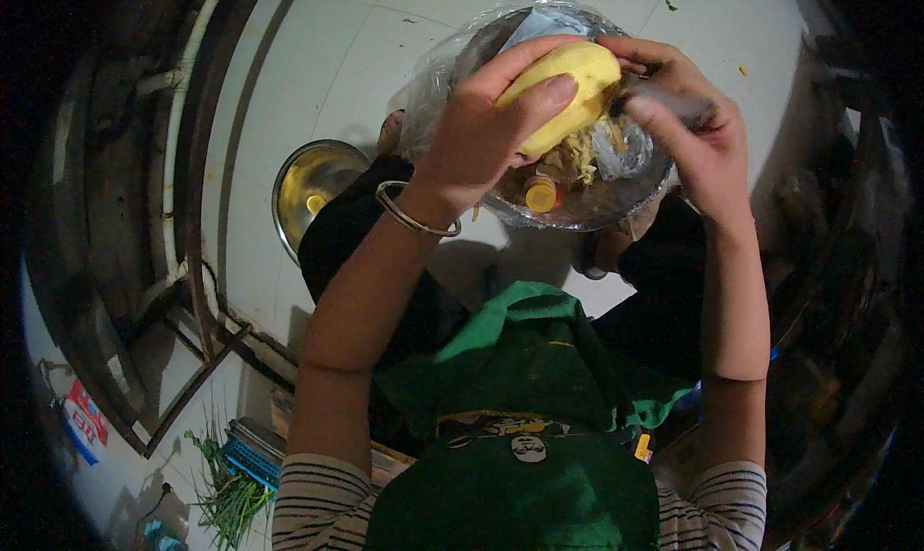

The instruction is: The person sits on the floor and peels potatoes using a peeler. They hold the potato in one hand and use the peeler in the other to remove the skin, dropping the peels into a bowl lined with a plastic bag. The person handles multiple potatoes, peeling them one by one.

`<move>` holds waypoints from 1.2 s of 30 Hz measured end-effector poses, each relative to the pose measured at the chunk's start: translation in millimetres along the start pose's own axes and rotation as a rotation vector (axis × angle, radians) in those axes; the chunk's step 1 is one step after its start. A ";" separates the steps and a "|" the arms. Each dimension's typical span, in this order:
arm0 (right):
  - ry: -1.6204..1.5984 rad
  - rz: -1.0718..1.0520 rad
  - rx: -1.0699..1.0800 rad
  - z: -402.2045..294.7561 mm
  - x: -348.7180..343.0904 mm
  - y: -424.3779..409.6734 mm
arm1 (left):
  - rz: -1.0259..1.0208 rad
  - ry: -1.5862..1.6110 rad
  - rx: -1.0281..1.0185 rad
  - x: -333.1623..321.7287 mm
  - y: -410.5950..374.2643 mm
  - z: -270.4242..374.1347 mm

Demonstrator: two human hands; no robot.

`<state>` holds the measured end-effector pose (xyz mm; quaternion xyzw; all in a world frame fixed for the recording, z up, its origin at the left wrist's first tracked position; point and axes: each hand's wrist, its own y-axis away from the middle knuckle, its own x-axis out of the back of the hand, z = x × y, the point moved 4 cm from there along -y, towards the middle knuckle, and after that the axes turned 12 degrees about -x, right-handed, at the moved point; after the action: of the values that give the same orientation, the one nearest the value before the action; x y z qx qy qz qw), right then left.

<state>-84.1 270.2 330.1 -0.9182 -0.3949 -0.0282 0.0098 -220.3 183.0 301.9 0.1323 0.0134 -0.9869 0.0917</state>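
My left hand [498, 118] grips a peeled yellow potato [581, 59], its thumb lying across the top. In my right hand [711, 143] is a small hand tool [671, 103], blurred and partly covered by the fingers; it looks like a peeler. The tool is close to the potato's right end, and I cannot tell whether they touch. Both hands are above a round waste bin lined with a clear plastic bag [433, 92]. Inside it lie pale peelings [581, 154], a bottle with a yellow cap [540, 194] and crumpled plastic [628, 147].
A steel bowl [285, 197] with a yellow piece [315, 203] inside stands on the floor, left of my leg. White pipes [173, 161] and a dark metal frame [206, 262] run along the left. Green stalks [231, 504] lie beside a blue basket [249, 464] at lower left.
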 end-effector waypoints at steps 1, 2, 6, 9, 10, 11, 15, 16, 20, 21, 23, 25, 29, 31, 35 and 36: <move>0.269 -0.015 0.148 -3.6 -3.2 0.5 | 0.027 -0.129 -0.082 -0.3 -1.4 0.1; 0.281 -0.023 0.146 -2.6 -3.1 -0.1 | 0.016 -0.165 -0.105 -0.8 -1.5 1.4; 0.022 0.018 -0.311 1.6 16.3 -0.8 | -0.126 -0.102 -0.106 -0.7 2.1 9.7; -0.082 0.020 -0.217 0.7 17.2 -0.1 | -0.087 -0.187 -0.135 -1.0 -0.7 11.9; -0.012 0.018 -0.150 -1.3 11.0 -0.2 | -0.035 -0.264 -0.155 -0.3 -1.6 11.5; 0.059 0.015 -0.083 -3.2 5.2 -0.4 | -0.035 -0.338 -0.206 -1.5 -1.3 11.2; 0.463 0.012 0.186 -7.6 -4.7 0.5 | -0.083 -0.452 -0.260 -1.4 0.2 8.0; 0.278 0.015 0.020 -3.1 6.3 -1.4 | -0.106 -0.436 -0.243 -0.9 -0.4 9.5; -0.102 0.017 -0.235 4.1 20.1 -2.7 | -0.150 -0.375 -0.219 -2.4 0.2 15.4; -0.066 0.032 -0.214 -0.4 12.0 -1.1 | -0.136 -0.421 -0.269 -1.5 -0.8 13.8; 0.169 -0.003 0.013 0.7 4.9 -0.5 | -0.120 -0.480 -0.312 -1.5 -0.3 9.4; 0.274 -0.014 0.035 -2.2 -0.4 -0.1 | -0.111 -0.502 -0.306 -3.2 1.7 6.2; 0.111 -0.006 -0.174 2.7 10.9 -1.4 | -0.212 -0.566 -0.300 -3.4 3.1 15.9; -0.041 0.025 -0.270 4.6 14.2 0.1 | -0.256 -0.502 -0.232 -4.0 3.5 19.9; -0.225 0.069 -0.254 11.4 17.0 1.1 | -0.175 -0.372 -0.168 -1.3 0.9 18.6; -0.343 0.050 -0.270 9.2 18.2 -0.2 | -0.150 -0.286 -0.133 0.6 0.8 17.4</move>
<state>-71.4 283.9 322.0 -0.9121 -0.3604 0.0760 -0.1801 -225.3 181.2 318.5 -0.0170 0.0756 -0.9966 0.0273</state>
